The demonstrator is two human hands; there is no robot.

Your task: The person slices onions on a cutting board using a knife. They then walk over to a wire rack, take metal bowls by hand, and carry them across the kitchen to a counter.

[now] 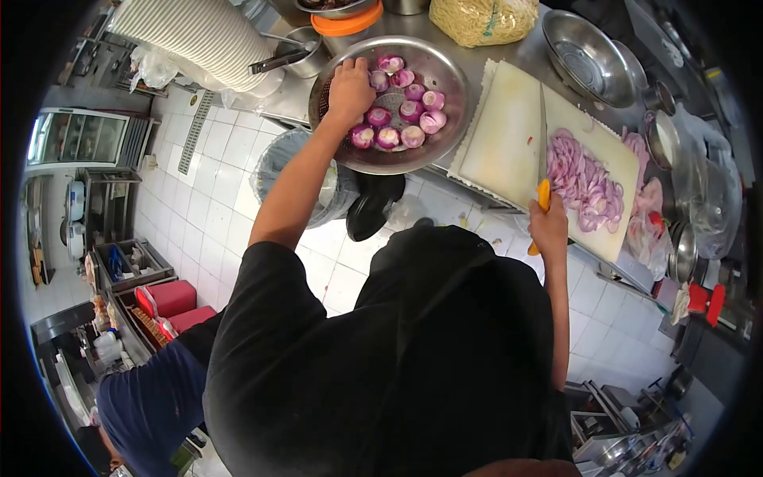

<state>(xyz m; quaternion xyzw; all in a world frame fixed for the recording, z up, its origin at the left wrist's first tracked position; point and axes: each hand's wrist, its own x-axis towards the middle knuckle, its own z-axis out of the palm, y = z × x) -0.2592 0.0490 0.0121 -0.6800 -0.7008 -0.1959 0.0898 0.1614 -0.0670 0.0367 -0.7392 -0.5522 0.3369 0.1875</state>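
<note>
A steel colander (450, 79) with several peeled red onions (411, 110) stands at the worktop's edge. My left hand (350, 91) is inside it at the left, fingers curled downward; whatever lies under them is hidden. My right hand (548, 221) is closed around the yellow-orange handle of a knife (543, 143). The knife's long blade points away from me, over a white cutting board (505, 119). Sliced red onion (584, 183) lies heaped on the board, just right of the blade.
Stacked white bowls (187, 36) and a steel pot (306, 56) flank the colander's left. Behind are a bag of noodles (483, 20) and a steel bowl (588, 60). A lined bin (278, 163) stands below. Another person's dark-clothed arm (151, 405) shows at lower left.
</note>
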